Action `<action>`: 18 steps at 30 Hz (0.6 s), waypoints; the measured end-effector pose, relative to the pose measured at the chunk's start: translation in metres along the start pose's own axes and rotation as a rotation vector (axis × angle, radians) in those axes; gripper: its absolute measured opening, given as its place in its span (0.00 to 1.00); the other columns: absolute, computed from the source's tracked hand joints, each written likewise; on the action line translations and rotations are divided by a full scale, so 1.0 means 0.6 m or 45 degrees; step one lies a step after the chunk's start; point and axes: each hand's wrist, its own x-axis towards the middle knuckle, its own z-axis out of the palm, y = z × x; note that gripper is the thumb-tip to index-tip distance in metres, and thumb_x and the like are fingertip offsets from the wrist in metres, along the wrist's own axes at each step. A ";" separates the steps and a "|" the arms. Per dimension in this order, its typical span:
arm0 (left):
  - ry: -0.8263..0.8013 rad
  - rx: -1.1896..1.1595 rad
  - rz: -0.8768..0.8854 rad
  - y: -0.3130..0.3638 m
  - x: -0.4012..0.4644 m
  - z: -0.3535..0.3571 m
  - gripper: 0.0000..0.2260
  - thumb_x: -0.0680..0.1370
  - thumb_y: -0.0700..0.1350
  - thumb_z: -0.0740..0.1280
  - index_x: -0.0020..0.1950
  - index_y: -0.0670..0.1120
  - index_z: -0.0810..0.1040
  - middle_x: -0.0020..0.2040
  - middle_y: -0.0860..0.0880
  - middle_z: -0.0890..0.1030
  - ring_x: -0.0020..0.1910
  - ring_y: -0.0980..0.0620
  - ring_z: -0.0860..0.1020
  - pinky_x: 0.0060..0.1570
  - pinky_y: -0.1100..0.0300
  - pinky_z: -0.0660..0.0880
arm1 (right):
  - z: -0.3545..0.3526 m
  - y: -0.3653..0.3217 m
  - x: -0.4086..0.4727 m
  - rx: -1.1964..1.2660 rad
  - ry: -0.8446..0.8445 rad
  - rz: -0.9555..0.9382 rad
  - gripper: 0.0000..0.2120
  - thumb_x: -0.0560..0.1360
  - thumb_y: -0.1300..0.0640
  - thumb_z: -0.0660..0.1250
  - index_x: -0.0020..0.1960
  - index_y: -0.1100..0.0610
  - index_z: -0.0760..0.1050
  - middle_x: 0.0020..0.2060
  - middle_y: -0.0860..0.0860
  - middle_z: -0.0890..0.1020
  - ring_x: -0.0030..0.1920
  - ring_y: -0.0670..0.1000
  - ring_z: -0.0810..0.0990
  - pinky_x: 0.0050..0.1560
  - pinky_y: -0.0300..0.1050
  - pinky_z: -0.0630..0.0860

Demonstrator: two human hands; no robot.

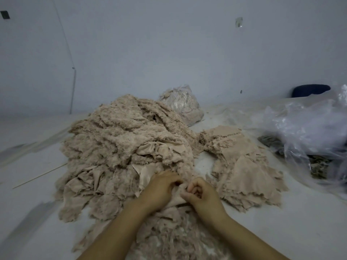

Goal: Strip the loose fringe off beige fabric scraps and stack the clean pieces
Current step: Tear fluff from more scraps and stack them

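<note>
Head view: low in the centre of the frame, the left hand (161,186) and right hand (201,192) both pinch one beige scrap (178,197) between curled fingers, at the near foot of the big fringed pile (120,145). To strip it well, I would hold the cloth taut with one hand and pull the fringe along the edge, not outward. One stack of clean pieces (242,166) lies at centre right. Two plastic bags show: one filled bag (181,104) behind the pile, one crumpled bag (309,128) at far right.
</note>
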 end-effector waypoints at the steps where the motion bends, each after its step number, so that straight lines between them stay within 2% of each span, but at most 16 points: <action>1: -0.044 0.055 -0.013 -0.009 -0.001 0.000 0.12 0.78 0.37 0.60 0.55 0.45 0.81 0.53 0.47 0.80 0.55 0.48 0.75 0.55 0.58 0.67 | -0.004 -0.004 0.000 0.001 0.039 -0.072 0.11 0.71 0.65 0.72 0.37 0.54 0.71 0.31 0.46 0.74 0.31 0.41 0.72 0.35 0.34 0.70; 3: -0.095 0.070 -0.160 -0.026 -0.002 -0.005 0.13 0.79 0.37 0.59 0.58 0.43 0.80 0.56 0.44 0.80 0.56 0.45 0.75 0.55 0.59 0.69 | -0.021 -0.012 0.003 0.049 0.108 -0.168 0.11 0.71 0.65 0.72 0.38 0.54 0.72 0.30 0.44 0.75 0.32 0.41 0.72 0.35 0.33 0.70; 5: -0.009 -0.075 -0.312 -0.031 -0.001 -0.012 0.12 0.80 0.36 0.58 0.56 0.42 0.80 0.54 0.47 0.80 0.54 0.49 0.76 0.53 0.60 0.70 | -0.041 -0.014 0.005 0.077 0.121 -0.201 0.09 0.73 0.64 0.71 0.40 0.54 0.72 0.30 0.43 0.73 0.32 0.40 0.71 0.35 0.32 0.69; 7: 0.226 -0.201 -0.269 -0.010 0.004 -0.016 0.10 0.80 0.39 0.60 0.54 0.46 0.80 0.50 0.54 0.78 0.51 0.58 0.73 0.52 0.66 0.69 | -0.052 -0.012 0.007 0.066 0.049 -0.207 0.06 0.75 0.63 0.68 0.43 0.55 0.73 0.32 0.46 0.73 0.33 0.40 0.71 0.37 0.32 0.69; 8: 0.245 -0.299 -0.208 0.005 0.008 -0.017 0.09 0.80 0.42 0.61 0.55 0.49 0.80 0.51 0.56 0.78 0.50 0.61 0.73 0.52 0.69 0.68 | -0.052 -0.010 0.008 0.052 0.007 -0.214 0.05 0.76 0.63 0.67 0.45 0.54 0.73 0.33 0.45 0.73 0.33 0.40 0.71 0.37 0.32 0.69; 10: -0.034 -0.602 -0.123 0.042 0.013 -0.019 0.09 0.80 0.48 0.61 0.58 0.51 0.78 0.53 0.56 0.79 0.51 0.64 0.75 0.53 0.71 0.70 | -0.050 -0.010 0.010 0.026 -0.034 -0.245 0.04 0.77 0.62 0.66 0.47 0.53 0.74 0.30 0.42 0.73 0.32 0.38 0.71 0.35 0.31 0.68; 12: -0.277 -0.679 -0.091 0.058 0.012 -0.021 0.10 0.81 0.48 0.60 0.50 0.45 0.78 0.45 0.51 0.78 0.44 0.60 0.75 0.48 0.64 0.71 | -0.049 -0.009 0.010 0.092 -0.012 -0.240 0.05 0.78 0.63 0.65 0.46 0.54 0.73 0.26 0.42 0.72 0.28 0.39 0.69 0.32 0.32 0.68; 14: -0.257 -0.642 -0.112 0.051 0.012 -0.026 0.11 0.81 0.44 0.60 0.39 0.44 0.73 0.37 0.51 0.72 0.36 0.58 0.70 0.40 0.62 0.67 | -0.051 -0.005 0.008 0.166 0.032 -0.202 0.06 0.78 0.64 0.64 0.43 0.56 0.72 0.23 0.42 0.70 0.26 0.41 0.69 0.30 0.34 0.70; 18: -0.071 -0.584 -0.199 0.041 0.011 -0.027 0.13 0.82 0.43 0.58 0.37 0.49 0.67 0.34 0.54 0.68 0.34 0.58 0.66 0.37 0.62 0.63 | -0.049 0.005 0.000 0.088 -0.060 -0.082 0.02 0.78 0.59 0.65 0.46 0.53 0.73 0.24 0.43 0.74 0.28 0.44 0.74 0.32 0.37 0.73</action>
